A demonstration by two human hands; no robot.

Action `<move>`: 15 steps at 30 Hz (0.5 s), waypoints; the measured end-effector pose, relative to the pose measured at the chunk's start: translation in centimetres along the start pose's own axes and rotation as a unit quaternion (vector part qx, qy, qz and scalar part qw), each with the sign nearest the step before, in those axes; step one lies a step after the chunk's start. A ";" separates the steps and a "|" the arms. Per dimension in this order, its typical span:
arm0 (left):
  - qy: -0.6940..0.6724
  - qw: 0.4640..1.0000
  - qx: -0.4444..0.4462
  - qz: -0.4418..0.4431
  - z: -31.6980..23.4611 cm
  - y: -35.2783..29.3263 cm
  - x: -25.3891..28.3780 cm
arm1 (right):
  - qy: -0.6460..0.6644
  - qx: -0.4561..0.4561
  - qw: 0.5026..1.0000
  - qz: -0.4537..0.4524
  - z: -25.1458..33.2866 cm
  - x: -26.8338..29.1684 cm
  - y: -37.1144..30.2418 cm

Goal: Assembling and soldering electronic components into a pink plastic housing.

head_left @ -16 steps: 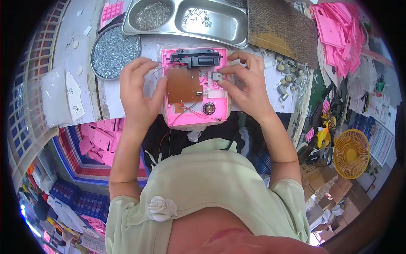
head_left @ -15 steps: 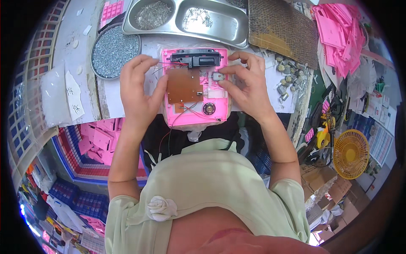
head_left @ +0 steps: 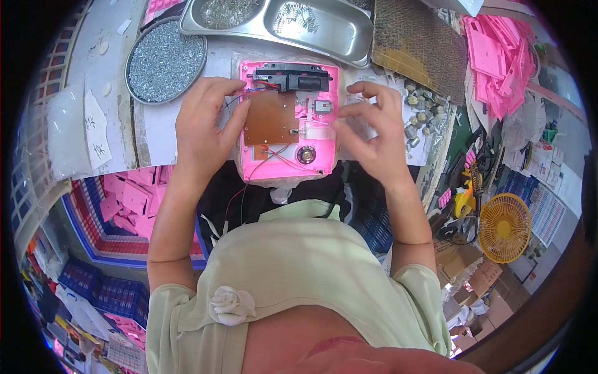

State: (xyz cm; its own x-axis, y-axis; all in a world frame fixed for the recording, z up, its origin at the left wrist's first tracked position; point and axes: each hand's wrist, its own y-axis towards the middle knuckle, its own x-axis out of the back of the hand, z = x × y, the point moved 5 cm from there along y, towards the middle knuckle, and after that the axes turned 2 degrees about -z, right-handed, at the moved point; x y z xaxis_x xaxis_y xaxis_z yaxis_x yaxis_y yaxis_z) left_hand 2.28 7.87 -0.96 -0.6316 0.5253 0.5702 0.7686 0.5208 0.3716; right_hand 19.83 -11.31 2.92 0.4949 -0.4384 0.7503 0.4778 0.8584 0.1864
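Pink plastic panel [head_left: 288,124], carrying a brown circuit board [head_left: 271,118], lies at the tabletop's [head_left: 163,128] near edge; the left hand [head_left: 202,124] steadies its side, fingers spread, while the right hand [head_left: 374,134] pinches a clear piece [head_left: 319,131].

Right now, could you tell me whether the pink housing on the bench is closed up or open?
Open. The pink housing lies with its inside facing up: the brown circuit board, wires and small round speaker are exposed, with no cover over them.
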 end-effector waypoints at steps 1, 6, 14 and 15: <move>-0.001 1.000 -0.002 0.000 0.0 -0.1 0.0 | -0.030 0.026 0.999 0.002 0.4 -0.1 -0.3; 0.001 1.000 0.000 -0.003 -0.3 -0.3 -0.1 | -0.129 0.055 0.990 0.016 2.2 -1.0 0.0; -0.018 1.000 0.009 -0.019 -0.4 -0.8 -0.1 | -0.153 0.046 0.986 0.045 3.2 -1.5 0.3; -0.020 0.999 0.013 -0.022 -0.4 -0.8 -0.2 | -0.159 0.058 0.985 0.040 3.4 -1.6 0.3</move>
State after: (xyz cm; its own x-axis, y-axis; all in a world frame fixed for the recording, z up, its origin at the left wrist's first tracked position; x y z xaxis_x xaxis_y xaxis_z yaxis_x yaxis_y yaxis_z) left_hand 1.82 7.08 -1.02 -0.6681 0.5286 0.5237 0.7380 0.5608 0.3754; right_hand 16.76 -9.48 3.94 0.2669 -0.2788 0.9225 0.3520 0.9193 0.1760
